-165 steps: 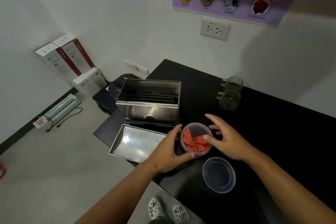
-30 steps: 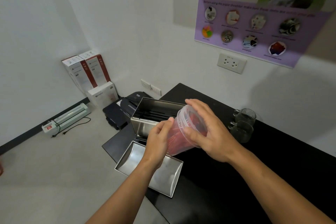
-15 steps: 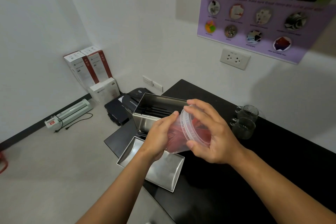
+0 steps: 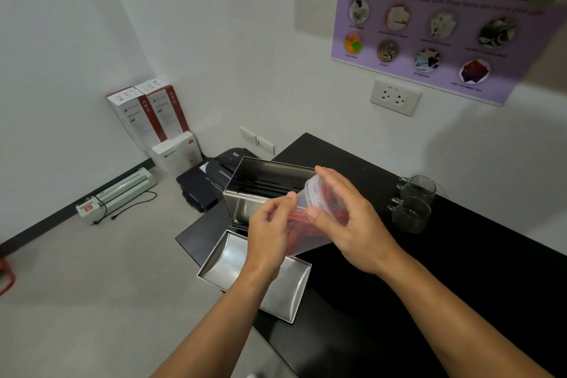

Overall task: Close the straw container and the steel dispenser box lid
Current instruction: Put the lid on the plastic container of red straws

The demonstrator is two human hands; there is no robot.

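Straw container above black table

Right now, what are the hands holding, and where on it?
Both hold the straw container, tilted above the table: left hand around its lower body, right hand over the lid end.

Office corner: shredder poster, laminator.

Clear smooth plastic straw container; shiny brushed steel dispenser box; glossy black table
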